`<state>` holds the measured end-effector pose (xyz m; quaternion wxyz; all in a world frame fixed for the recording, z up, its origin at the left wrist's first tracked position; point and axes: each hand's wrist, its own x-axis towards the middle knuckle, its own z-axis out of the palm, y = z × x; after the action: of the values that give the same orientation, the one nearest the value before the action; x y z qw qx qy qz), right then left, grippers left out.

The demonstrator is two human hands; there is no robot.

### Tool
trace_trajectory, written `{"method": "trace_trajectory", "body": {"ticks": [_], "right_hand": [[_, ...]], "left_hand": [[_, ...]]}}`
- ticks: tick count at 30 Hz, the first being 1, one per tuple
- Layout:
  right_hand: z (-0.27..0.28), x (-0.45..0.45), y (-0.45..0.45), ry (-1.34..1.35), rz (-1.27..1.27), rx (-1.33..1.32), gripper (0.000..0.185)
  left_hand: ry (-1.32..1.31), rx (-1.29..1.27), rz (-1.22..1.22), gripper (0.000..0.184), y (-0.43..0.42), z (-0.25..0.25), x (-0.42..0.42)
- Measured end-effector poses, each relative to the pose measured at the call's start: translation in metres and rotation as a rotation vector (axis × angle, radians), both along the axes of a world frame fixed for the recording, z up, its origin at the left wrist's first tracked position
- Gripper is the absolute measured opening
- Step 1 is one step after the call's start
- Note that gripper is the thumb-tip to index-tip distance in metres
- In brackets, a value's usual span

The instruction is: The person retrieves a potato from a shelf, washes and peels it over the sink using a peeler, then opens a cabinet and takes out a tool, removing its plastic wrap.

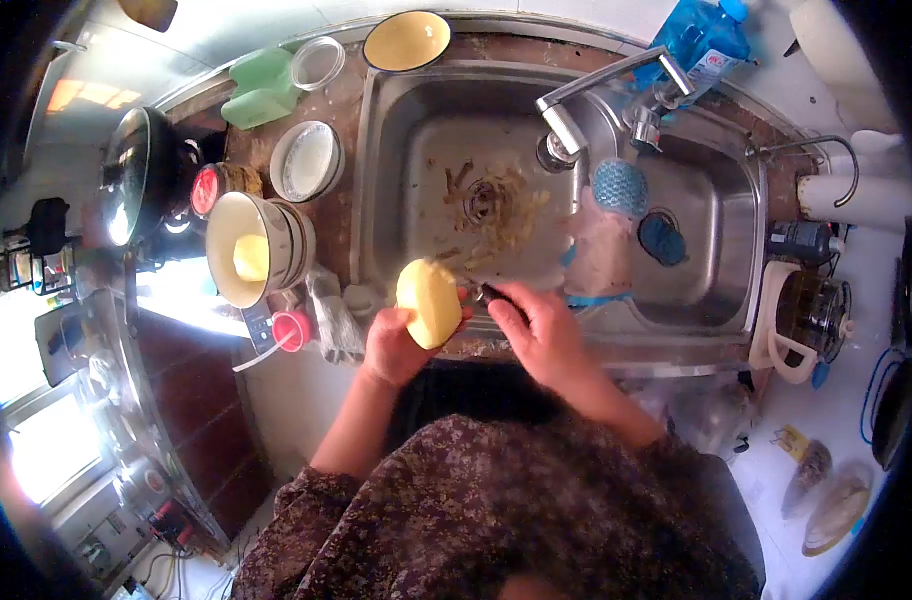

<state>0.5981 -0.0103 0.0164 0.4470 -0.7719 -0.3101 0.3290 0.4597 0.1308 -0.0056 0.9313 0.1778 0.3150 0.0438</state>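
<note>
Left hand point(388, 348): closed around peeled yellow potato point(429, 305), supporting it from beneath and side. Right hand point(544, 335): fingers clenched on dark-handled tool point(490, 295); working end blurred, type cannot be confirmed. Potato lies just left of tool, long axis roughly fore-and-aft, above near edge of sink point(401, 190). Peelings point(501, 225) scattered in left basin. Stacked bowls point(282, 245) on counter point(337, 222), left of sink; one bowl holds yellow piece point(252, 258).

Near the tiled wall point(276, 30), a green plastic container point(261, 88) sits beside a clear round tub point(318, 63), with a dark-rimmed cream bowl point(406, 40) to their right. Farther right stands a blue plastic bottle point(708, 52). At left, a red-lidded jar point(207, 189) sits near a black pan point(134, 180).
</note>
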Motion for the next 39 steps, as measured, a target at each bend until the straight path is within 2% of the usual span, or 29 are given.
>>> {"method": "trace_trajectory", "body": {"ticks": [1, 4, 8, 10, 11, 13, 15, 17, 19, 20, 21, 24, 25, 27, 29, 31, 32, 34, 39], "right_hand": [[0.0, -0.002, 0.0, -0.002, -0.001, 0.002, 0.025], [-0.006, -0.007, 0.0, -0.361, 0.046, 0.109, 0.027], [-0.008, -0.008, 0.0, -0.38, 0.066, 0.09, 0.026], [-0.017, -0.003, 0.003, -0.524, 0.007, 0.176, 0.026], [-0.027, -0.001, 0.003, -0.52, 0.008, 0.173, 0.026], [-0.048, 0.007, -0.002, -0.114, -0.125, -0.29, 0.026], [-0.054, 0.015, -0.01, -0.06, -0.113, -0.266, 0.026], [-0.054, 0.009, -0.016, 0.006, -0.092, -0.252, 0.026], [-0.041, 0.004, -0.008, 0.152, -0.151, -0.076, 0.028], [-0.025, 0.003, -0.005, 0.243, -0.163, -0.094, 0.026], [-0.021, -0.002, -0.006, 0.249, -0.163, -0.099, 0.026], [-0.01, -0.007, -0.001, -0.119, -0.005, 0.112, 0.025], [-0.01, -0.008, -0.001, -0.118, -0.007, 0.11, 0.025], [-0.009, -0.008, -0.002, -0.319, 0.08, 0.083, 0.026], [-0.016, -0.008, -0.001, -0.401, 0.059, 0.077, 0.027], [-0.021, -0.004, 0.003, -0.477, -0.028, 0.156, 0.024], [-0.028, -0.003, 0.003, -0.476, -0.028, 0.155, 0.024], [-0.046, -0.002, 0.003, -0.115, -0.207, -0.136, 0.022], [-0.047, 0.001, -0.005, -0.038, -0.216, -0.047, 0.023]], "left_hand": [[-0.002, 0.002, -0.001, 0.084, 0.0, -0.002, -0.002], [-0.054, 0.146, -0.058, 0.08, -0.003, -0.009, -0.009], [0.02, 0.195, -0.102, 0.075, -0.004, -0.011, -0.009], [0.016, 0.174, -0.104, 0.075, -0.004, -0.013, -0.009], [-0.014, 0.171, -0.102, 0.075, -0.005, -0.015, -0.01], [-0.048, 0.171, -0.108, 0.076, -0.004, -0.012, -0.007], [-0.131, 0.142, -0.109, 0.076, -0.004, -0.001, -0.002], [-0.094, 0.024, -0.023, 0.074, -0.004, -0.009, -0.002], [-0.07, -0.03, 0.027, 0.069, -0.003, -0.009, 0.006], [-0.066, -0.079, 0.08, 0.066, -0.004, -0.007, 0.008], [-0.054, -0.13, 0.136, 0.064, -0.006, -0.006, 0.008], [-0.023, -0.166, 0.148, 0.062, -0.007, -0.013, 0.005], [-0.022, -0.173, 0.134, 0.062, -0.009, -0.013, 0.004], [0.033, -0.154, 0.159, 0.063, -0.014, -0.009, 0.005], [0.09, -0.131, 0.184, 0.064, -0.014, -0.008, 0.006], [-0.052, -0.113, 0.087, 0.066, -0.013, -0.013, 0.006], [-0.052, -0.113, 0.087, 0.066, -0.013, -0.012, 0.007], [-0.195, -0.104, 0.037, 0.071, -0.016, -0.009, 0.012], [-0.155, -0.287, 0.139, 0.068, -0.021, 0.0, 0.011]]}}
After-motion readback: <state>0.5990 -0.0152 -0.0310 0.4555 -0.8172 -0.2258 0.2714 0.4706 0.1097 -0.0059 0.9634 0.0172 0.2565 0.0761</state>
